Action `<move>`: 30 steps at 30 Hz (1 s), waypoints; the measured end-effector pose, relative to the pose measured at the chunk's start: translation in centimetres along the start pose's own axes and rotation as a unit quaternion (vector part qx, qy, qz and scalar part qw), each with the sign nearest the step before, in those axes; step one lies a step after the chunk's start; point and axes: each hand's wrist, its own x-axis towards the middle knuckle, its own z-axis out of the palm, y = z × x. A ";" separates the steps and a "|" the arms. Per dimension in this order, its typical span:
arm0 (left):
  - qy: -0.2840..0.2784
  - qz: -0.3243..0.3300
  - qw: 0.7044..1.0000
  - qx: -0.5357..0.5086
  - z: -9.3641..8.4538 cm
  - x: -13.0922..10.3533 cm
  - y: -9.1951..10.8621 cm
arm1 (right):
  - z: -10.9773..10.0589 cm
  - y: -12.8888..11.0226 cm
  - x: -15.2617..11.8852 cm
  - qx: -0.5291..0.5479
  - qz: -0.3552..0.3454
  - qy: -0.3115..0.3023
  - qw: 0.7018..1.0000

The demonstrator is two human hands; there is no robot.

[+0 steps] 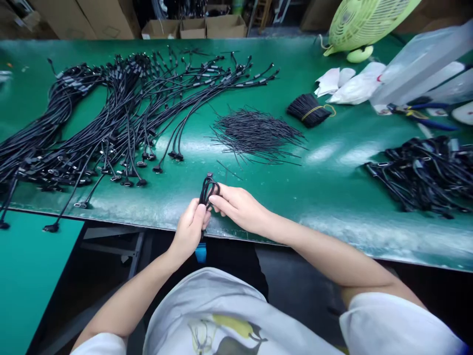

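Observation:
A black cable [205, 190], folded into a small looped coil, is between my two hands just over the table's front edge. My left hand [191, 223] closes round the lower part of the coil, thumb on top. From the right, my right hand [238, 207] pinches at the side loop of the same cable; its fingertips partly hide what they press. One plug end shows at the coil's top. Beyond my hands lies a loose heap of short black twist ties [258, 133]. Many straight black cables [121, 113] with connectors spread over the left side.
A bundle of twist ties [309, 109] with a yellow band lies behind the heap. Coiled cables [424, 170] are piled at right. Pliers [421, 111], plastic bags [424, 64] and a green fan [365, 24] stand at the back right. Cardboard boxes [225, 27] line the far side.

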 end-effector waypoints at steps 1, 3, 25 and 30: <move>0.000 0.001 1.000 -0.014 -0.1 -0.1 0.1 | -0.1 0.1 0.0 0.038 -0.004 -0.008 0.999; -0.016 -0.001 0.999 -0.028 -0.4 -0.3 0.2 | -0.1 0.3 0.1 0.096 -0.020 0.007 0.995; -0.108 -0.121 0.983 -0.092 -2.3 -0.2 0.7 | -0.6 0.5 -0.2 -0.265 -0.300 0.022 0.916; -0.181 -0.067 0.974 0.115 -3.0 -0.4 1.6 | -0.5 0.7 -0.4 -0.462 -0.330 -0.066 0.821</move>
